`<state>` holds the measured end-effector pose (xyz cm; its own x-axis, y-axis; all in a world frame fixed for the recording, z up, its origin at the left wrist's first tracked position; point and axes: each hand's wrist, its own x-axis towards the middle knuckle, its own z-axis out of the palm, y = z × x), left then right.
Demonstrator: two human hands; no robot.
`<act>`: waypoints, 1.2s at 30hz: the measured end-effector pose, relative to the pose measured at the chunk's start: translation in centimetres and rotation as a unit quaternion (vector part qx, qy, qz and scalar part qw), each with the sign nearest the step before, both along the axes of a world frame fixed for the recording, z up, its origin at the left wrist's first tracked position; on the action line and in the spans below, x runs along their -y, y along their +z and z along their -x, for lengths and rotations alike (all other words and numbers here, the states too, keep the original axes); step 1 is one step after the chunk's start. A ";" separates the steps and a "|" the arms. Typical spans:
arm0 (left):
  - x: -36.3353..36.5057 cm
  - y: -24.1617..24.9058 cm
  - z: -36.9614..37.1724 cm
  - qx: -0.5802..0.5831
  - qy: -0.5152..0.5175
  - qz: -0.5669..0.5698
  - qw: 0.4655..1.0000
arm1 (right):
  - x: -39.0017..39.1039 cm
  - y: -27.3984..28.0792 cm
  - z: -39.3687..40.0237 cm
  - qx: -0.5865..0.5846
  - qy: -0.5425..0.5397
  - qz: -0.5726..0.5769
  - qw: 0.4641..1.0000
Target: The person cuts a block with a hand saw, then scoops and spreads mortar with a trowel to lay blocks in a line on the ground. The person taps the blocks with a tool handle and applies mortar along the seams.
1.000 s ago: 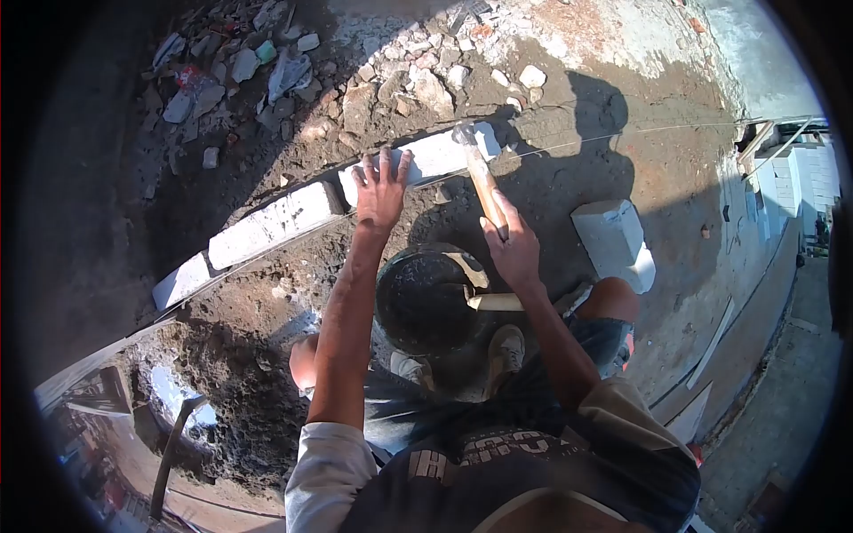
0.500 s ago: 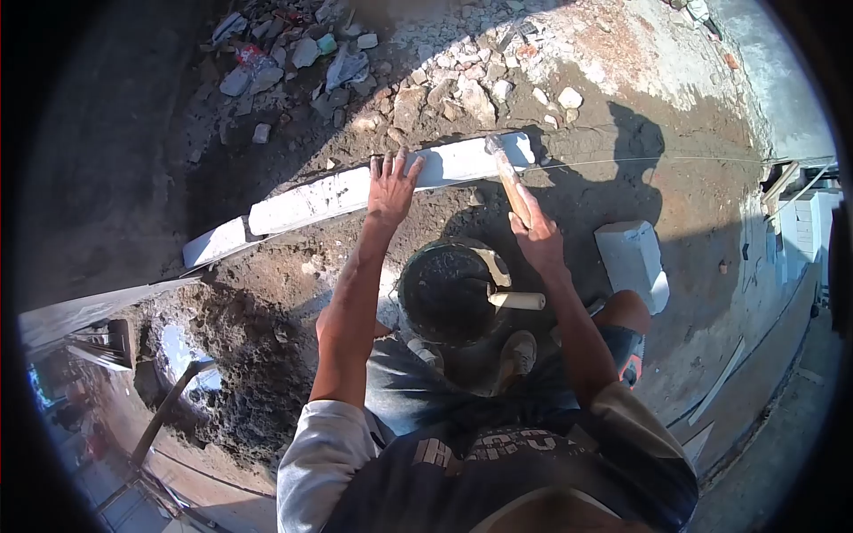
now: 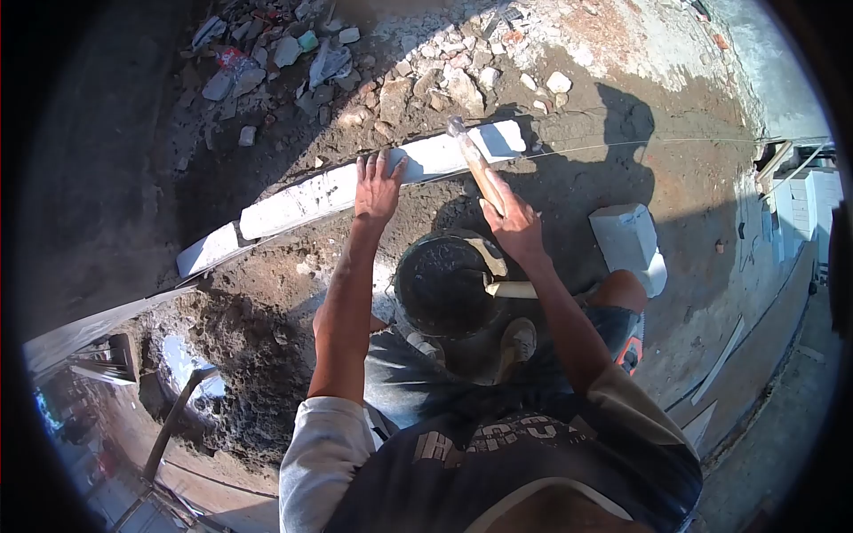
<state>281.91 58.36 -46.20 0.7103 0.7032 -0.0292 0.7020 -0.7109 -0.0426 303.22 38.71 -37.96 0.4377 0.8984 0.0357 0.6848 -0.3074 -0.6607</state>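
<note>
A row of white blocks (image 3: 302, 206) lies on the dirt in front of me, with a short piece (image 3: 210, 250) at its left end. My left hand (image 3: 378, 188) rests on the long part, fingers spread over its top. In my right hand (image 3: 515, 224) is a hammer (image 3: 478, 167), gripped by its wooden handle. The hammer's head overlaps the far edge of the row, right of my left hand. A thin string (image 3: 613, 145) runs along the near side of the blocks and off to the right.
A black bucket (image 3: 402, 284) stands between my feet, with a pale-handled tool (image 3: 513, 290) in it. White blocks (image 3: 626, 238) lie by my right knee, near a red-handled saw (image 3: 632, 354). Rubble (image 3: 394, 98) is piled beyond the row; a dark soil heap (image 3: 258, 382) sits at left.
The hammer has shifted left along the row towards my left hand, its head now nearer the far edge. My left hand stays on the block. The whole view has shifted slightly.
</note>
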 end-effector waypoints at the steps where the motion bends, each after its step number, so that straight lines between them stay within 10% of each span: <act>1: 0.3 -0.3 -0.1 -0.001 0.002 0.010 1.000 | -0.5 -0.2 -0.4 -0.048 -0.006 0.123 0.991; 5: 1.1 -1.1 0.0 -0.006 0.012 0.016 1.000 | 2.1 0.6 -1.0 -0.106 -0.040 -0.058 0.992; 12: 0.8 0.8 -0.4 -0.048 0.033 0.018 0.998 | 12.3 0.7 -3.0 -0.095 -0.263 0.113 0.953; 20: 3.2 3.8 0.1 0.029 0.039 0.001 0.999 | 16.8 -9.3 -8.3 0.144 -0.152 0.284 0.936; 22: 5.2 7.4 0.1 0.111 0.104 -0.010 0.988 | 14.4 -5.9 -7.6 0.192 -0.102 0.159 0.963; 25: 10.5 10.8 1.3 0.385 0.260 0.010 0.885 | 11.4 1.9 -3.0 0.027 0.118 0.183 0.976; 28: 16.2 6.6 3.3 0.504 0.455 0.060 0.732 | 13.1 1.0 1.4 0.140 0.305 0.250 0.908; 36: 22.9 -9.1 9.2 0.640 0.601 0.366 0.308 | 10.4 -2.6 -0.1 0.242 0.382 0.221 0.864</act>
